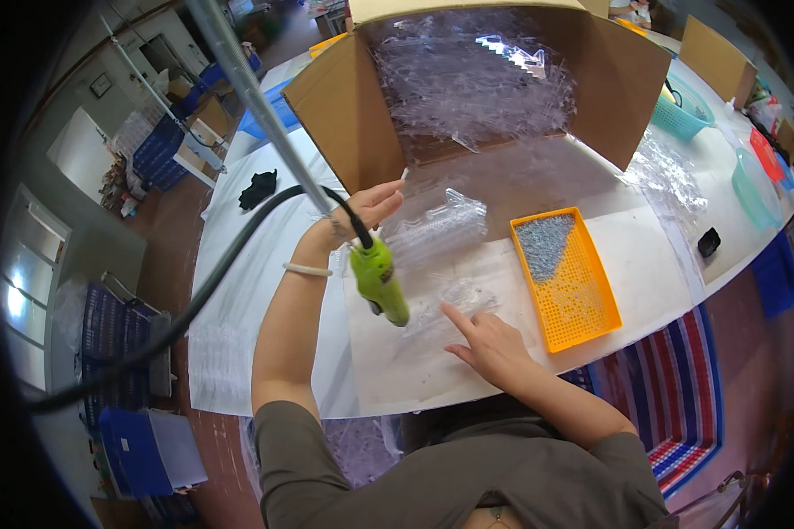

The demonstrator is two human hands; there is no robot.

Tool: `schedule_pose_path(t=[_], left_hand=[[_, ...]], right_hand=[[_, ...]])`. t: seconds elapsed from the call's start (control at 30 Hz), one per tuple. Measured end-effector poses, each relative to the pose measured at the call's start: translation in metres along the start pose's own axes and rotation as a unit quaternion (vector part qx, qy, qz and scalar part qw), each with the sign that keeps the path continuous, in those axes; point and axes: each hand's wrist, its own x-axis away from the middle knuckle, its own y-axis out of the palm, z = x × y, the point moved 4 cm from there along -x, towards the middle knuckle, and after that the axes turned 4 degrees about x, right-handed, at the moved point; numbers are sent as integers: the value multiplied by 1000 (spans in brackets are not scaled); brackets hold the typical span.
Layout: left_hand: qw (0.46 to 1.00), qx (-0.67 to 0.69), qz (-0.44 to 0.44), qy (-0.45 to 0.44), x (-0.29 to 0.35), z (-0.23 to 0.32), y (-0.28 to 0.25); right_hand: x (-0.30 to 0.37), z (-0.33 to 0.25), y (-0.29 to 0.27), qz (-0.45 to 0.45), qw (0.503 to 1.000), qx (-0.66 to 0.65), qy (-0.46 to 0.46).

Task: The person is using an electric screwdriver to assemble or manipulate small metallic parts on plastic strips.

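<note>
My left hand (372, 208) reaches out past a hanging bright green electric screwdriver (378, 280), its fingers stretched out beside a stack of clear plastic parts (439, 226). Whether those fingertips touch the stack I cannot tell. A smaller clear plastic piece (464, 298) lies on the table nearer to me. My right hand (492, 349) is at its near edge, index finger pointing out and thumb apart, with nothing visible in its grasp. Right of that hand, an orange perforated tray (584, 331) holds a heap of small grey metal pieces (545, 247), probably screws.
A large open cardboard box (344, 115) full of clear plastic parts (468, 88) stands at the back. The screwdriver's black cable (238, 256) and a metal pole (265, 106) cross the left side. A teal basket (682, 115) and a small black object (708, 242) are on the right.
</note>
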Motion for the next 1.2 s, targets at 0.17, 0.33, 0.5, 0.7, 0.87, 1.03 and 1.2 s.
schedule_pose_path(t=[0.17,0.33,0.5,0.7,0.87,1.03,1.2], left_hand=[[997,-33,-31,-69,-48,1,7],[976,-113,-91,-162,-64,-9,5],[989,60,-111,-73,-56,-8,27],[980,16,-112,-163,-5,-22,49],[966,128,-35,-222,69,-28,58],[922,247,60,-292,143,-27,73],[906,338,90,-240,195,-26,108]], right_hand=[[50,8,16,30,994,-53,-86],[37,-29,14,-42,989,-120,-74],[-2,-15,11,56,998,25,29],[2,-1,21,134,986,-88,54],[10,-15,23,98,984,-137,59],[13,-27,28,70,996,-44,21],[27,-30,28,-15,999,-44,5]])
